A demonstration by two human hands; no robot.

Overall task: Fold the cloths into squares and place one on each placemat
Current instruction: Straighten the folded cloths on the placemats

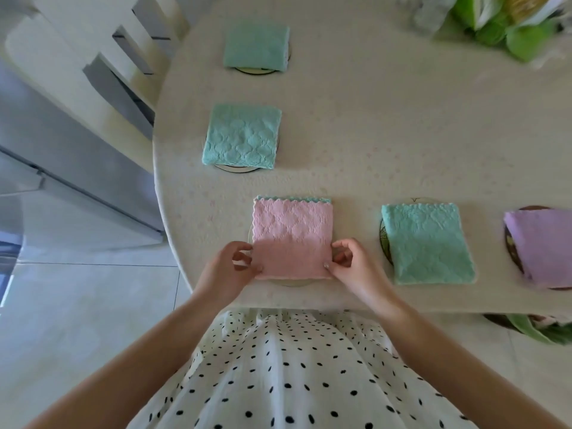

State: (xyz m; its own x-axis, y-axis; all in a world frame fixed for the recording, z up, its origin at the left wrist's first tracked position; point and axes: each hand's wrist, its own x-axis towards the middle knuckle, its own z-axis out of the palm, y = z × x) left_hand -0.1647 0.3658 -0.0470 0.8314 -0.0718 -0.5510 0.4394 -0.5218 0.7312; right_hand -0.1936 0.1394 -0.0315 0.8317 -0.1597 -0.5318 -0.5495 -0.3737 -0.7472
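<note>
A pink cloth point(292, 239), folded square with a teal edge along its far side, lies on a round placemat point(289, 283) at the table's near edge. My left hand point(230, 267) pinches its near left corner and my right hand point(349, 264) pinches its near right corner. Three teal folded cloths each lie on a placemat: one to the right point(427, 243), one further back on the left point(243, 136), one at the far left point(256, 47). A purple folded cloth point(541, 246) covers a dark placemat point(512, 249) at the right edge.
The table point(387, 134) wears a pale cloth. Green and yellow packaging point(507, 23) sits at the far right corner. White chairs point(102, 66) stand to the left of the table. Something green point(538, 331) shows below the table's near right edge.
</note>
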